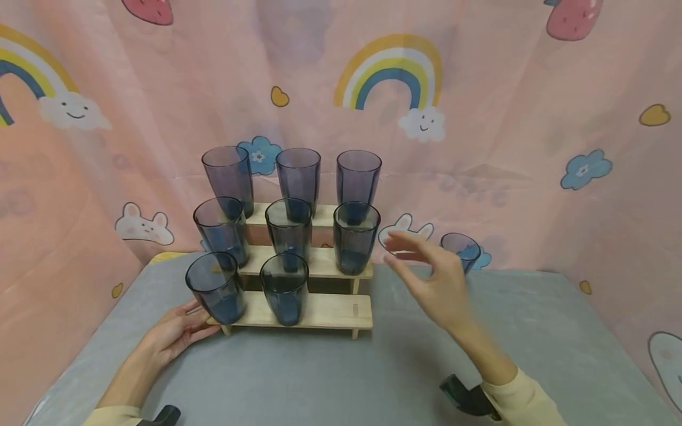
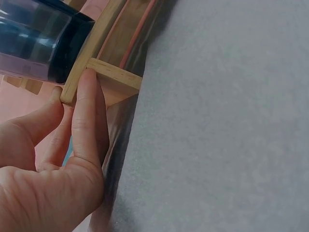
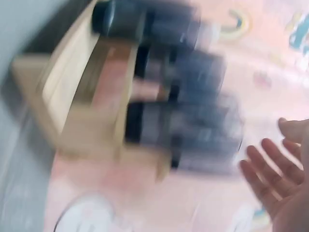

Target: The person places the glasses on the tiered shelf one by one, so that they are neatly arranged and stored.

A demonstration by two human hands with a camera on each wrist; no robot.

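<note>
A three-step wooden rack (image 1: 335,310) bears several blue-tinted drinking glasses. Three stand on the top step, three on the middle one, and two on the bottom step, whose right end is bare. My left hand (image 1: 170,337) pinches the left end of the bottom step, just beside the front left glass (image 1: 215,290). In the left wrist view, thumb and fingers hold the edge of the board (image 2: 77,77) near its leg. Right of the rack, my right hand (image 1: 434,284) hangs in the air with parted fingers and holds nothing; the nearest glass is the right middle one (image 1: 356,239).
Behind my right hand, another blue-tinted glass (image 1: 460,248) is at the back of the grey-covered table (image 1: 298,378), partly hidden by the hand. A pink patterned cloth (image 1: 506,118) hangs close behind the rack. The right wrist view is blurred.
</note>
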